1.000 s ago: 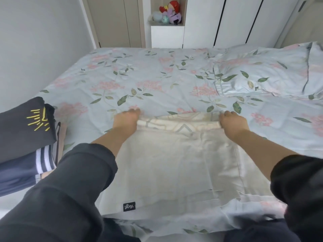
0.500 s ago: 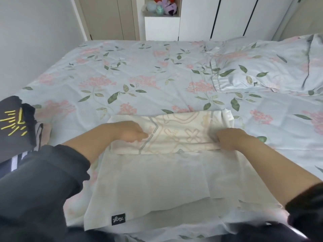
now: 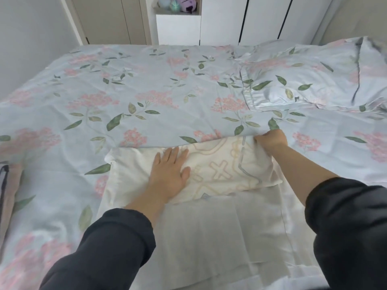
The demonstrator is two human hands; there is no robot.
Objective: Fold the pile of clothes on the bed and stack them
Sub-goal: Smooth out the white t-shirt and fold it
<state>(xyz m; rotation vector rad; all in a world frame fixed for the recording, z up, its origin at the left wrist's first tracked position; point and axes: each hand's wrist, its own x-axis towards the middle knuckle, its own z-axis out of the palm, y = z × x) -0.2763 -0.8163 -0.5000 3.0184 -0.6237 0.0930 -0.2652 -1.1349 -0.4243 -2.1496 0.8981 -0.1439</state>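
In the head view, the cream garment (image 3: pixel 219 174) lay on the near middle of the bed (image 3: pixel 125 91). Its far part was turned back toward me, so a pale printed band sat across the plain lower cloth. My left hand (image 3: pixel 167 174) lay flat on that band, left of its middle, with the fingers straight and a little spread, pressing down and gripping nothing. My right hand (image 3: pixel 270 143) was at the band's far right corner, its fingers curled round the cloth edge and pinching it. The pillow (image 3: pixel 314 84) lay well apart at the far right. At the left edge a strip of pinkish and dark cloth (image 3: pixel 8 185) showed, perhaps part of the stack, though too little was visible to tell.

I judged the step to be squaring this cross fold. To do it well, the flat hand needed to pin the layers. The pinching hand could then draw the corner rightward until the fold's far edge ran straight and its right end met the side edge of the cloth below. The left end looked bunched, so I thought it wanted a sweep outward with the palm. The fabric looked thin and likely to slide on the sheet, and since a hard pull could have dragged the whole garment, a light tug seemed right
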